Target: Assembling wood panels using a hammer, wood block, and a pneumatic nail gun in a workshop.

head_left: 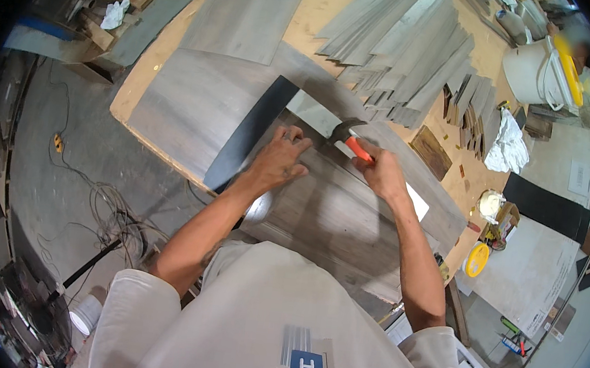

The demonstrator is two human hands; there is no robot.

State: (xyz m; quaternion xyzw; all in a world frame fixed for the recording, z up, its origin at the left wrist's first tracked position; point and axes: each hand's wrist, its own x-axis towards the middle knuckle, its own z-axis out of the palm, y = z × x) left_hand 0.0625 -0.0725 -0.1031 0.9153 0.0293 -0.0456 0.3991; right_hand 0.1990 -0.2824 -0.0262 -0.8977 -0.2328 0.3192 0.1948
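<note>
My right hand (382,172) is wrapped round the orange-red handle of a claw hammer (358,147). The hammer's dark head is over a pale strip (315,113) that runs diagonally under my right hand. My left hand (279,159) rests on the near grey wood-look panel (329,202), its fingers bent and the thumb apart from them; nothing shows in its grasp. Just left of that hand lies a long black strip (253,133), crossing the panels at a slant. What is directly under my left fingertips is hidden.
Fanned grey planks (403,44) cover the table's far side. At right are a wood block (430,152), crumpled foil (508,143), a white bucket (537,73) and a yellow-rimmed lid (477,260). Tangled cables (116,212) lie on the floor at left.
</note>
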